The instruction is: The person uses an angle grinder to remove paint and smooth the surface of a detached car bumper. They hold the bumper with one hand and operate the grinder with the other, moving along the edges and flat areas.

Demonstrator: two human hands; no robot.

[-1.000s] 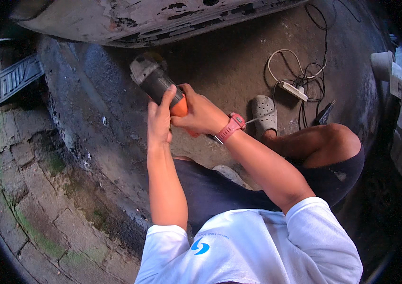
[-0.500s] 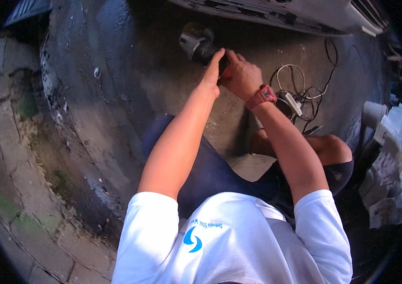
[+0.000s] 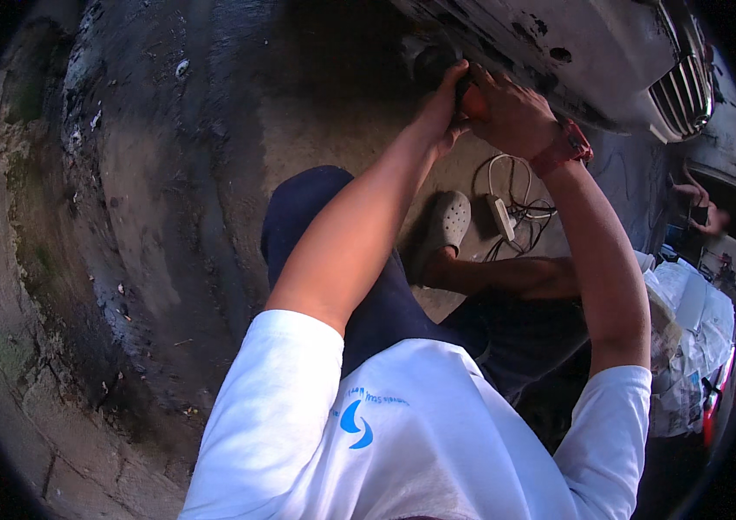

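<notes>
Left hand and right hand closed around an angle grinder, just beside the edge of a car bumper (far end shadowed; contact unclear). This side of the bumper: white power strip, pale perforated clog.

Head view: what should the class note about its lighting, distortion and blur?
In the head view, the white shirt is brightly lit, while the power tool between the left hand and right hand lies in shadow, its front end hard to make out; the head view's fisheye rim falls to black; toward the head view's right edge, another person looks soft.
</notes>
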